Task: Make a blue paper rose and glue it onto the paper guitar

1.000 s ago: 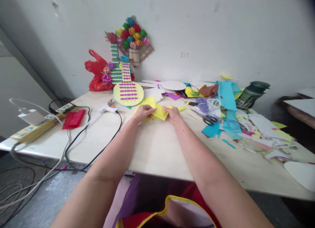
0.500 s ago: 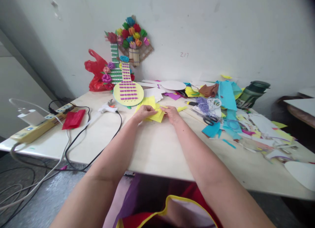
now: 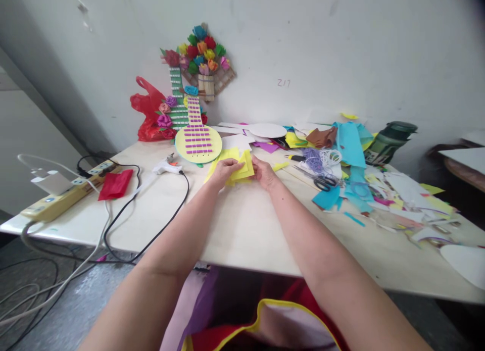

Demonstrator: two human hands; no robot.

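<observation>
Both hands are over the middle of the table, working on thin yellow crepe paper (image 3: 242,170). My left hand (image 3: 224,172) is closed on the paper's left side, thumb on top. My right hand (image 3: 263,172) pinches its right edge between thumb and fingers. The paper is layered and creased, and part of it lies under my left hand. Just behind it leans a yellow paper guitar (image 3: 197,143) with purple strips and white strings. A white glue gun (image 3: 166,167) lies to the left of my left hand.
A yellow power strip (image 3: 60,197) and red paper (image 3: 115,184) are at the left, with cords running off the edge. Scissors (image 3: 324,183), yarn (image 3: 313,161), blue crepe paper (image 3: 349,144) and scraps cover the right side. A green bottle (image 3: 392,143) stands behind.
The yellow paper has been turned between my hands, and its folded part now stands higher. My left hand has shifted slightly right and up.
</observation>
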